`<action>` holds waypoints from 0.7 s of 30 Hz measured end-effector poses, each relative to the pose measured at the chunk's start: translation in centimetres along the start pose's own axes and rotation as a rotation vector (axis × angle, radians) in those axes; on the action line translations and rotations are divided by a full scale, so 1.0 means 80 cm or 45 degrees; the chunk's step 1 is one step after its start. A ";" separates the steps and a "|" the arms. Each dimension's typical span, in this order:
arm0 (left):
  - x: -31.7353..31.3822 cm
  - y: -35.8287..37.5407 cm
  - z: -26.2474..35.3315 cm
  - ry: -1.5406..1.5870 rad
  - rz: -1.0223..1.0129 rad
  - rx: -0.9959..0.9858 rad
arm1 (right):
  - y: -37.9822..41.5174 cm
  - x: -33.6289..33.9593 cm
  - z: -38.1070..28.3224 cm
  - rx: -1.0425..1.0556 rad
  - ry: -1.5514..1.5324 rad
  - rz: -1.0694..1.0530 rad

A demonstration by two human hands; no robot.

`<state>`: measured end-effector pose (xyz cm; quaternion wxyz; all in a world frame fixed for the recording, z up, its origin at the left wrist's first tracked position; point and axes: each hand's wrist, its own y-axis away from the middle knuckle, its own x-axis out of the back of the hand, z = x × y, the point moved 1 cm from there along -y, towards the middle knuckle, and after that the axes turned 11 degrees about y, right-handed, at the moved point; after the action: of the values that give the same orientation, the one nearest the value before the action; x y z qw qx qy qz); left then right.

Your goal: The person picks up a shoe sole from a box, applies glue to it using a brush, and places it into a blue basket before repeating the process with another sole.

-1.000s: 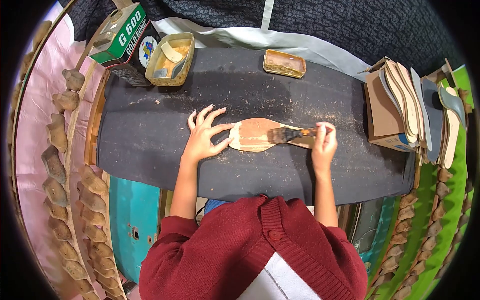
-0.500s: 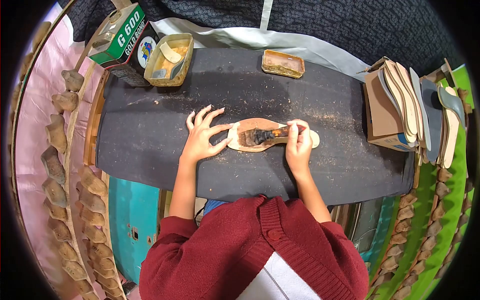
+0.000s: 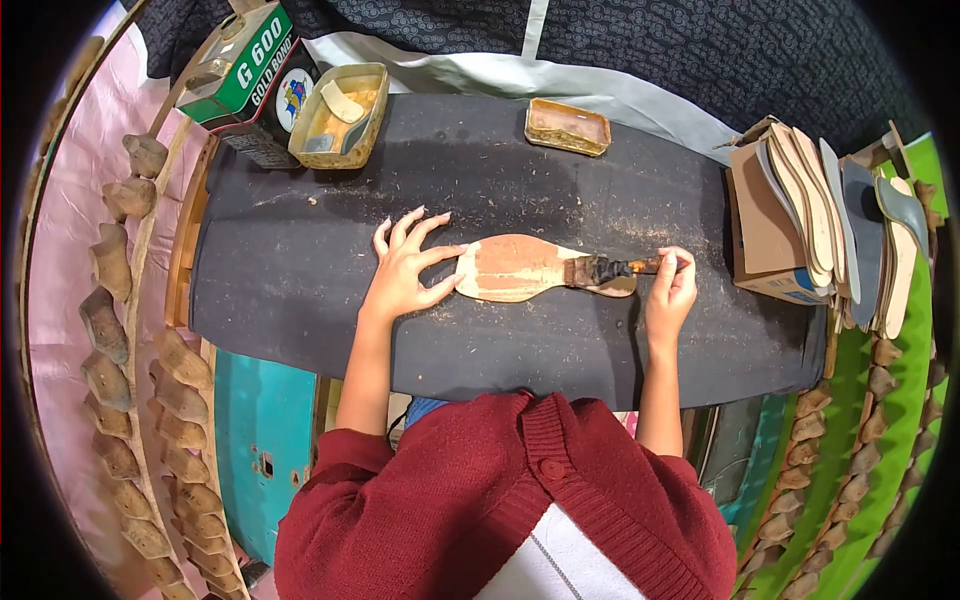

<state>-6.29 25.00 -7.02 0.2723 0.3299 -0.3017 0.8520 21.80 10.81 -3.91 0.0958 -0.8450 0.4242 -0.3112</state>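
A shoe insole (image 3: 515, 268), brownish with a paler edge, lies flat on the dark cloth of the table. My left hand (image 3: 402, 268) is spread out, its thumb and index finger touching the insole's wide left end. In my right hand (image 3: 670, 292) the handle of a brush (image 3: 605, 270) is pinched between thumb and fingers. The dark bristle end lies over the narrow right end of the insole and hides part of it.
An open yellowish tray (image 3: 372, 130) with scraps stands beside a G 600 can (image 3: 250, 85). A small shallow container (image 3: 567, 128) sits at the back. Cardboard box (image 3: 765, 215) and stacked insoles (image 3: 815, 200) stand right. Shoe lasts (image 3: 107, 325) line the left racks.
My right hand has moved right with the brush, from the insole's wide middle to its narrow end. The left hand stays in place.
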 end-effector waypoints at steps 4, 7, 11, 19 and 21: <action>0.000 0.000 0.002 -0.024 0.032 -0.023 | 0.004 -0.018 -0.007 0.028 -0.182 0.020; 0.000 0.000 0.003 -0.034 0.038 -0.030 | 0.014 -0.041 -0.016 -0.021 -0.211 -0.109; -0.001 0.000 0.001 -0.042 0.037 -0.048 | 0.017 -0.046 -0.029 0.044 -0.049 -0.193; -0.002 -0.002 0.001 -0.010 0.052 -0.036 | -0.007 0.010 0.015 0.052 0.036 -0.040; -0.005 -0.002 -0.002 0.021 0.056 -0.030 | -0.019 0.026 0.013 0.064 0.120 -0.090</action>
<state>-6.00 25.10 -7.32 0.2598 0.3129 -0.3166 0.8570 24.41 10.02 -3.15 0.0859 -0.8411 0.3902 -0.3646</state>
